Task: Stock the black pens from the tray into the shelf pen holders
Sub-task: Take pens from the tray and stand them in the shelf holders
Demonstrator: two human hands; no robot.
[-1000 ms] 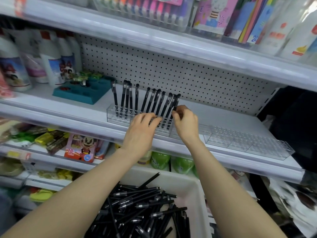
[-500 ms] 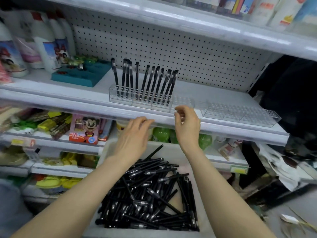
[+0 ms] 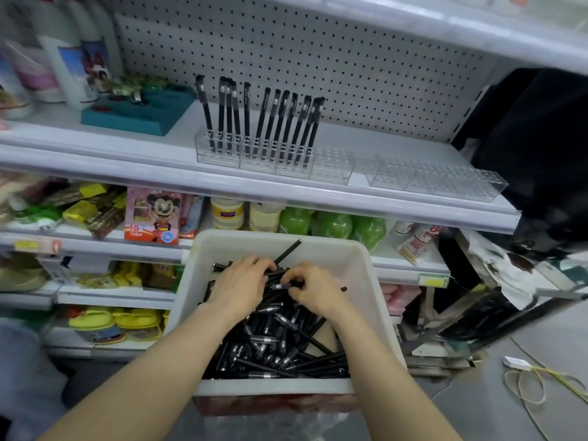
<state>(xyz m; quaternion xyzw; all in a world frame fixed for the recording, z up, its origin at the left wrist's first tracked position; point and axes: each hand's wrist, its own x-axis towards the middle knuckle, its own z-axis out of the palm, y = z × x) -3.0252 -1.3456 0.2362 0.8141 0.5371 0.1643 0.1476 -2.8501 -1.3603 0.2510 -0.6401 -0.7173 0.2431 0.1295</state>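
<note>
Gathering black pens in the tray below the pen holders: pinching one with the right hand, touching the pile with the left hand, grip there unclear. Next: lifting up into the holders, tips down.

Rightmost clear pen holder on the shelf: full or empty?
Empty: rightmost holder shows bare slots; black pens stand only in the left holders.

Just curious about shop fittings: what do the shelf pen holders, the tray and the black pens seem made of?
The pen holders: clear glossy plastic, probably acrylic; the shelf shows through. The tray: opaque off-white plastic, matte, rounded moulded corners. The black pens: likely black plastic barrels with shiny silver bands.
</note>
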